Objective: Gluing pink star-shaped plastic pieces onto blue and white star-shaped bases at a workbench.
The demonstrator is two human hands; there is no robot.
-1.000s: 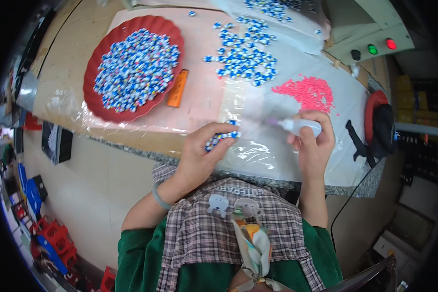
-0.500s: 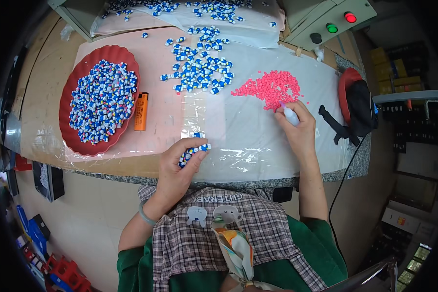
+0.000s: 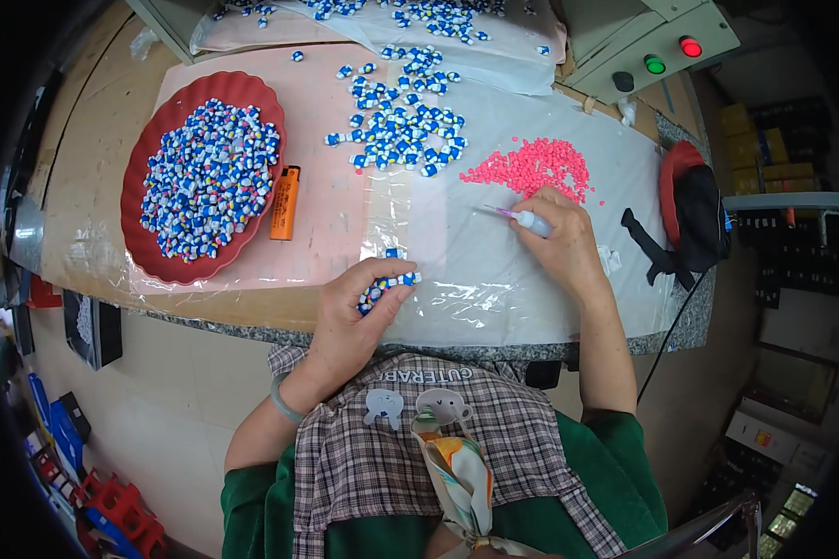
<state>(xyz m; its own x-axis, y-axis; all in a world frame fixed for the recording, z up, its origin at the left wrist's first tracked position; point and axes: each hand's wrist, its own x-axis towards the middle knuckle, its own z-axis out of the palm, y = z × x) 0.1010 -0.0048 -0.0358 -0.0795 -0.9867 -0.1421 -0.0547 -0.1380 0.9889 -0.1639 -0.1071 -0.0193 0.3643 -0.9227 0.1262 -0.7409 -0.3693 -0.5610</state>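
Note:
My left hand [image 3: 343,315] is closed around several small blue-and-white beads [image 3: 373,296], which show between the thumb and fingers just above the table's near edge. In my right hand [image 3: 567,244] is a small translucent squeeze bottle [image 3: 533,222] with a purple collar and a thin needle tip. The needle points left, over the white sheet. Just beyond that hand lies a spread pile of tiny pink pieces [image 3: 541,163]. A larger cluster of blue-and-white beads [image 3: 405,135] lies farther off, left of the pink pile.
On the left stands a red scalloped bowl [image 3: 132,182] heaped with similar beads, with an orange lighter-like object [image 3: 285,205] beside it. More beads lie on a raised white sheet [image 3: 503,70] at the back. A control box [image 3: 643,56] and a black-and-red pouch [image 3: 694,214] are right.
My right hand has drawn the bottle's tip back from the pink pile and turned it leftward. My left hand keeps its beads. The whole view has shifted slightly.

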